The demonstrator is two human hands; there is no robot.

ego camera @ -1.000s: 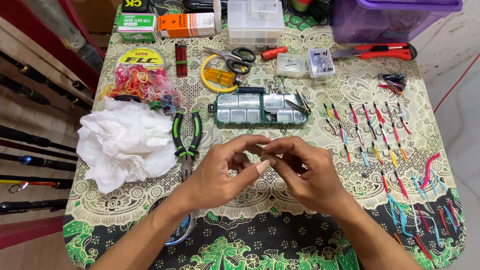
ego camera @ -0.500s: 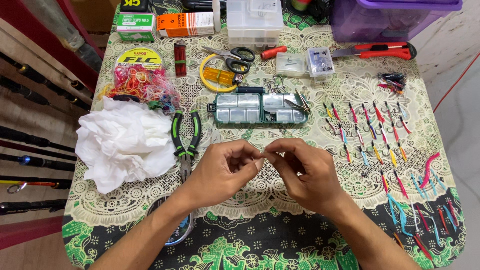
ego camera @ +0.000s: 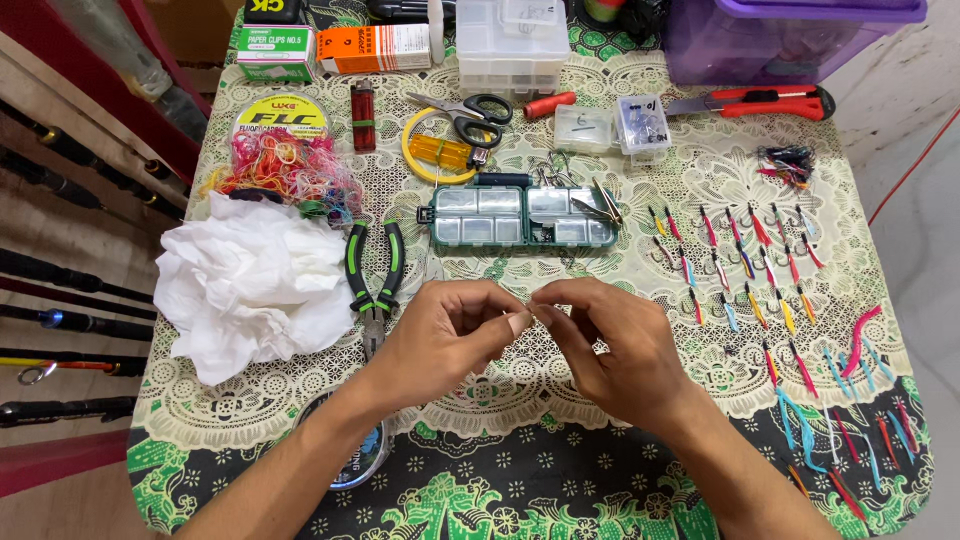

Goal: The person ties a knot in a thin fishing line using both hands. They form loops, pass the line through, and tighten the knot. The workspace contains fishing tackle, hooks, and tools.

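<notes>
Where the two bare hands meet above the middle of the desk, with its lace-patterned cream cloth and green floral border, the left hand and right hand bring their fingertips together, each grip pinched shut on something too small to make out; only a thin, pale sliver shows between the thumbs, hidden mostly by the fingers. It sits right at the touching fingertips, toward the near edge.

Just beyond the hands lies a dark green plastic tackle box with clear compartment lids. Left of it rest green-and-black rubber-handled pliers, a crumpled white tissue heap and a tangle of bright rubber bands. Toward the right edge, rows of small hooks dressed with coloured tubing lie on the cloth. At the far edge a purple translucent tub is cut off by the frame.
</notes>
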